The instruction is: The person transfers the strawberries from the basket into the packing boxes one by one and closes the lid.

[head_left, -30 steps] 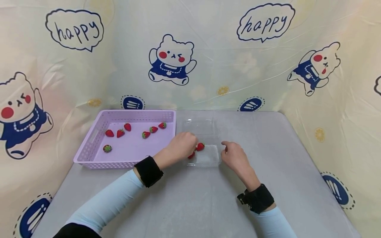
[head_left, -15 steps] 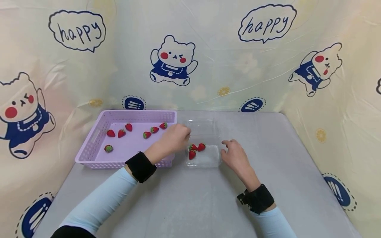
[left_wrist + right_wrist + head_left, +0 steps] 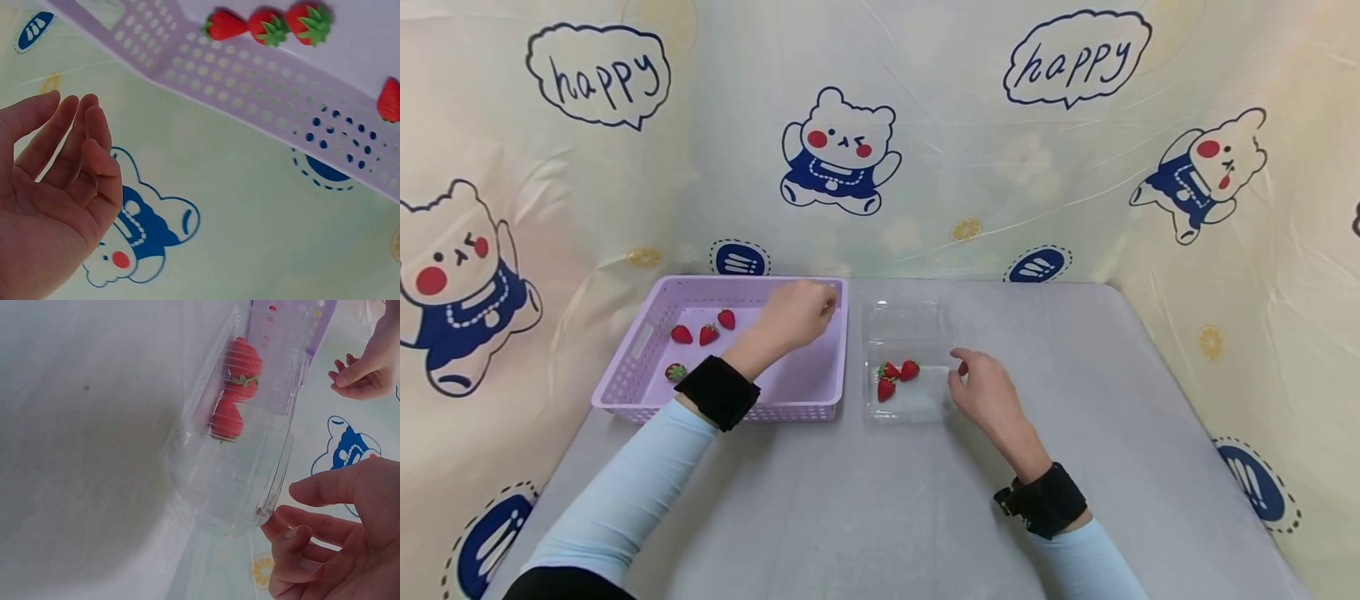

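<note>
My left hand (image 3: 797,312) is over the back right part of the lilac basket (image 3: 842,367), hiding the strawberries beneath it in the head view. In the left wrist view its fingers are loosely bent and hold nothing, and three red strawberries (image 3: 265,28) lie in the basket close by. A hinged clear plastic box (image 3: 936,408) stands right of the basket with its lid laid back. Three strawberries (image 3: 887,389) are in its left part. My right hand (image 3: 988,392) is at the box's right side, index fingertip right at the rim, thumb apart from it.
More strawberries (image 3: 708,335) lie in the left part of the basket. Grey cloth (image 3: 880,508) covers the table. A printed curtain (image 3: 940,150) closes off the back and sides.
My left hand has moved from above the clear box leftward and back to over the basket, leaving three strawberries showing in the box. The right hand has stayed almost still.
</note>
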The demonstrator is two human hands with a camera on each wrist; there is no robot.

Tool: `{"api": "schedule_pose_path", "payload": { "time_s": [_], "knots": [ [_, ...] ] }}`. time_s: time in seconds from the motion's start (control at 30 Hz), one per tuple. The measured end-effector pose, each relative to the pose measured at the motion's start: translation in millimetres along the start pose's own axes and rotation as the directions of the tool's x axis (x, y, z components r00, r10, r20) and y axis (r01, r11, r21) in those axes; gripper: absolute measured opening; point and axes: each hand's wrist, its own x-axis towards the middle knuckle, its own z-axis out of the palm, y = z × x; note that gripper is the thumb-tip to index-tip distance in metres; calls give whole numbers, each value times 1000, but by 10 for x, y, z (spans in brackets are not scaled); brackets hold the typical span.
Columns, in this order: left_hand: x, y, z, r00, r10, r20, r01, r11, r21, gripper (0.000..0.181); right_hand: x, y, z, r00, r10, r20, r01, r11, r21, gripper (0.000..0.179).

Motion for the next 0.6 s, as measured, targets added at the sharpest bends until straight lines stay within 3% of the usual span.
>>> {"api": "schedule_pose_path", "payload": {
  "time_s": [0.27,0.6],
  "knots": [
    [-30,-249,-47,988,-121,92,124,992,-17,18,4,-34,27,1000,-22,4,22,1000,15,33],
    [-62,-484,8,976,-153,153,145,988,61,16,26,-75,54,999,-27,34,26,999,24,32]
  ]
}}
